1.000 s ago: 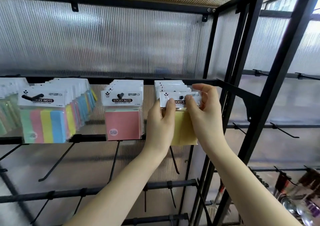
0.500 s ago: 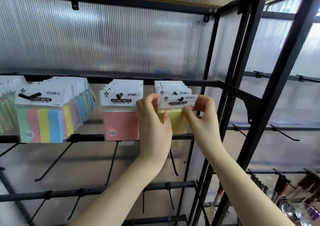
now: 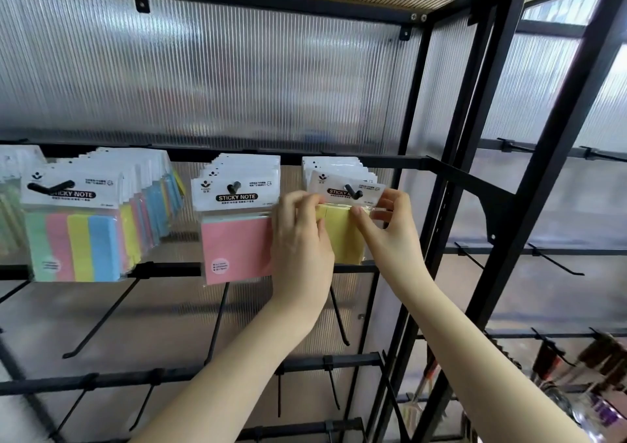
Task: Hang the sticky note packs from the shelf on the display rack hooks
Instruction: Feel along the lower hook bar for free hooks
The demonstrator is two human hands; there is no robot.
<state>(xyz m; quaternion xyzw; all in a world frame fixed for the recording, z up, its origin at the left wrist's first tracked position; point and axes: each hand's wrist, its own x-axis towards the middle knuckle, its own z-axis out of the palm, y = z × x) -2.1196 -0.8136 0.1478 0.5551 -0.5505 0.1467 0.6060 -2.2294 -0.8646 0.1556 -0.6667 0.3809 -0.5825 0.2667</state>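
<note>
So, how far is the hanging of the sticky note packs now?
Done: full rows of striped packs and pink packs hang on their hooks. In hand: the left hand and right hand pinch a yellow pack, its header already over the hook tip and tilted. Left: pushing it back and straight. The lower hooks are bare; the supply shelf is not in view.

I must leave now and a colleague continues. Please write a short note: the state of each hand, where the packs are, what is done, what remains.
Left hand: pinches the yellow pack at its upper left.
Right hand: pinches its upper right.
Yellow pack: header tilted, already threaded on the rightmost hook, in front of other packs.
Done: pink packs and striped packs hang on hooks to the left.
Left: straighten the pack, let go. The supply shelf is out of view.
</note>
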